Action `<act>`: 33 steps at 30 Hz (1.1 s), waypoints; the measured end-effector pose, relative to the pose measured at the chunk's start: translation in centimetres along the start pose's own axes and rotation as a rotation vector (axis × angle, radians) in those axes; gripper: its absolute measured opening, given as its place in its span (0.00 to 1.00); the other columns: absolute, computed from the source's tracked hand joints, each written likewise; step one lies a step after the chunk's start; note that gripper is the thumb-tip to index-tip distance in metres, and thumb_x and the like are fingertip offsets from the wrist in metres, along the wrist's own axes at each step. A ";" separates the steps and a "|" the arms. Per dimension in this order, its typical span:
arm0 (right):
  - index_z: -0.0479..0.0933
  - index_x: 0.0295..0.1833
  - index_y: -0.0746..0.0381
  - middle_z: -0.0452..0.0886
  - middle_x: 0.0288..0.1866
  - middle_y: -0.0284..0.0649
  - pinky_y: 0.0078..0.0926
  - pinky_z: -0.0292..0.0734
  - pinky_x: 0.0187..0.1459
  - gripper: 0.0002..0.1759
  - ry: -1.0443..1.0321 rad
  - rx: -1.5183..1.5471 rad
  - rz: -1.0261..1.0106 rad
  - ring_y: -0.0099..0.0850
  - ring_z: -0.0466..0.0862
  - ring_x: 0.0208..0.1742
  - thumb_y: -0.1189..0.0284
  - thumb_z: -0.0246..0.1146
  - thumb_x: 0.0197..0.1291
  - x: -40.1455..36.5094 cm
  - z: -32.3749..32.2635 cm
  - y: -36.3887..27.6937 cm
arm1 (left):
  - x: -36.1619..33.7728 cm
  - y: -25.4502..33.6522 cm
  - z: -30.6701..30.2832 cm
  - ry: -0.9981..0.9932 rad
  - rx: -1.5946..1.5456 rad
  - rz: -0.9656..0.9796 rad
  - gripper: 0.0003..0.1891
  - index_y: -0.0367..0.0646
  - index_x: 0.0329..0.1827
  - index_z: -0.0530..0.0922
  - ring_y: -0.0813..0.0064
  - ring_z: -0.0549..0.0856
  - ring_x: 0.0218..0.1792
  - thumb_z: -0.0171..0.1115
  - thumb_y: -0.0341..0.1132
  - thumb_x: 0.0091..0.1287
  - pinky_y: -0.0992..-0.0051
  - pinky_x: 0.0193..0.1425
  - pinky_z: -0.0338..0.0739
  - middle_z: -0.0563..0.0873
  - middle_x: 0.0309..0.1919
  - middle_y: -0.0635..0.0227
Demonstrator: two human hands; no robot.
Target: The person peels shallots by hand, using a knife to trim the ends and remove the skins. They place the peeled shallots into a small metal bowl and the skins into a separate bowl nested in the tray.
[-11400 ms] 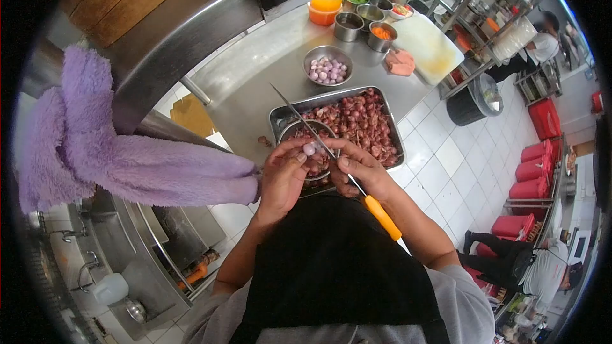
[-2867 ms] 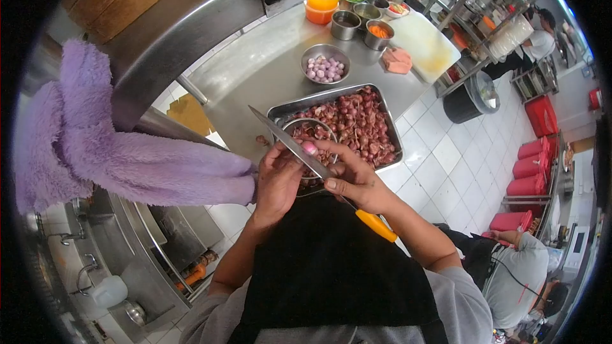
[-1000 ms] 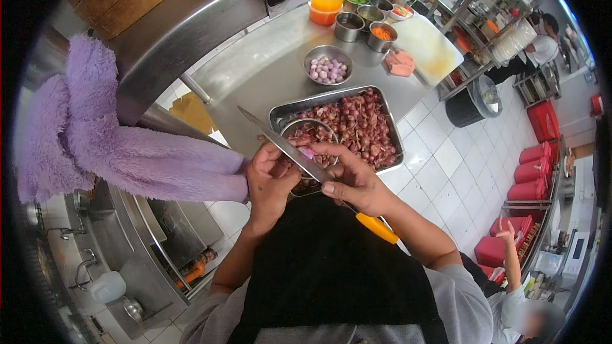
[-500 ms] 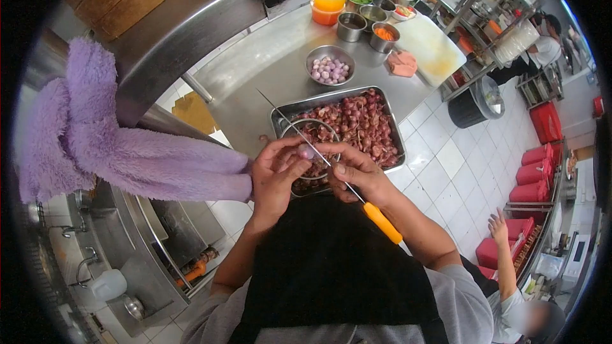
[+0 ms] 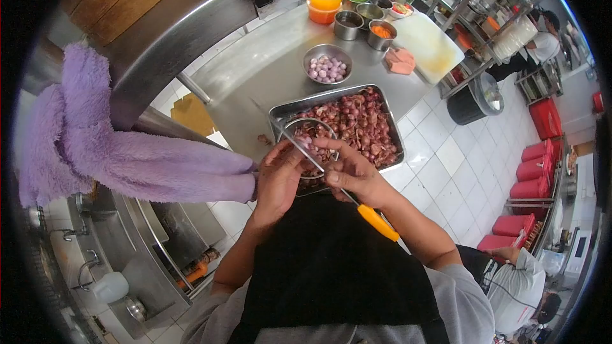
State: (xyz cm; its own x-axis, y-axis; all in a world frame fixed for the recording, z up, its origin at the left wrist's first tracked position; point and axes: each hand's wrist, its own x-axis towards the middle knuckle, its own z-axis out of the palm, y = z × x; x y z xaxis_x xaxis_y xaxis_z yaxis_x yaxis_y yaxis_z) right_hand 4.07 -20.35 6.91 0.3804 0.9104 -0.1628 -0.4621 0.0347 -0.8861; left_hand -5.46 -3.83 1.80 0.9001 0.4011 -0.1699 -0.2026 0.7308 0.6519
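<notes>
My left hand (image 5: 278, 175) pinches a small peeled shallot (image 5: 306, 143) at its fingertips. My right hand (image 5: 352, 174) grips a knife (image 5: 344, 196) with an orange handle, its blade running up past the shallot. Both hands hover over a small metal bowl (image 5: 320, 125) of peelings at the near corner of a steel tray (image 5: 387, 109) full of red shallots. Further back on the steel counter (image 5: 255, 76) stands a bowl of peeled shallots (image 5: 327, 67).
A purple towel (image 5: 127, 156) hangs at my left. Small steel cups, an orange tub (image 5: 324, 7), a white cutting board (image 5: 427, 43) and a pink cloth (image 5: 399, 62) sit at the counter's far end. A black bin (image 5: 473, 99), red crates (image 5: 535, 153) and other people stand to the right.
The knife blade has swung from lying flat across my hands to pointing edge-on past the shallot, and my hands have turned the shallot between the fingertips.
</notes>
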 end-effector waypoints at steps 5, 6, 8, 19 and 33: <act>0.59 0.74 0.56 0.75 0.35 0.29 0.14 0.65 0.32 0.34 -0.006 -0.027 -0.013 0.17 0.72 0.32 0.70 0.65 0.67 0.1 0.1 -0.1 | 0.0 -0.4 0.6 -0.024 -0.025 0.043 0.13 0.38 0.56 0.78 0.69 0.84 0.52 0.63 0.27 0.70 0.68 0.59 0.79 0.84 0.53 0.62; 0.59 0.74 0.56 0.75 0.35 0.29 0.14 0.65 0.32 0.34 -0.006 -0.026 -0.013 0.17 0.72 0.32 0.70 0.65 0.67 0.1 0.1 -0.2 | 0.0 -0.5 0.5 -0.036 -0.028 0.039 0.13 0.38 0.55 0.78 0.69 0.84 0.52 0.63 0.27 0.70 0.68 0.60 0.79 0.84 0.52 0.63; 0.59 0.74 0.56 0.74 0.33 0.29 0.15 0.65 0.30 0.33 0.000 -0.056 -0.052 0.17 0.72 0.30 0.70 0.64 0.67 0.1 0.3 -0.2 | -0.1 -0.5 0.5 -0.049 -0.031 0.034 0.12 0.39 0.55 0.78 0.69 0.84 0.52 0.62 0.27 0.70 0.67 0.60 0.78 0.84 0.52 0.63; 0.62 0.75 0.55 0.69 0.27 0.30 0.19 0.65 0.25 0.31 -0.015 0.037 0.001 0.20 0.69 0.23 0.64 0.61 0.69 0.3 -1.1 0.1 | -0.2 -0.3 0.8 -0.040 0.022 0.058 0.12 0.38 0.57 0.77 0.71 0.82 0.55 0.60 0.27 0.72 0.69 0.60 0.76 0.84 0.53 0.63; 0.62 0.75 0.54 0.70 0.26 0.30 0.18 0.65 0.25 0.31 -0.041 -0.019 -0.002 0.20 0.70 0.23 0.64 0.61 0.70 0.1 -0.8 -0.3 | -0.4 0.4 0.5 -0.092 0.116 0.121 0.15 0.33 0.59 0.76 0.70 0.82 0.55 0.60 0.24 0.70 0.66 0.62 0.76 0.83 0.54 0.60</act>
State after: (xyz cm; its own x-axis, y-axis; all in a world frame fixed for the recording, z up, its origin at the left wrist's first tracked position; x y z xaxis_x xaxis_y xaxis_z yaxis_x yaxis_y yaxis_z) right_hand 4.90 -20.57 6.86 0.3480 0.9264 -0.1435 -0.4460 0.0290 -0.8945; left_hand -5.74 -3.98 2.48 0.9047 0.4256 -0.0203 -0.2701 0.6097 0.7452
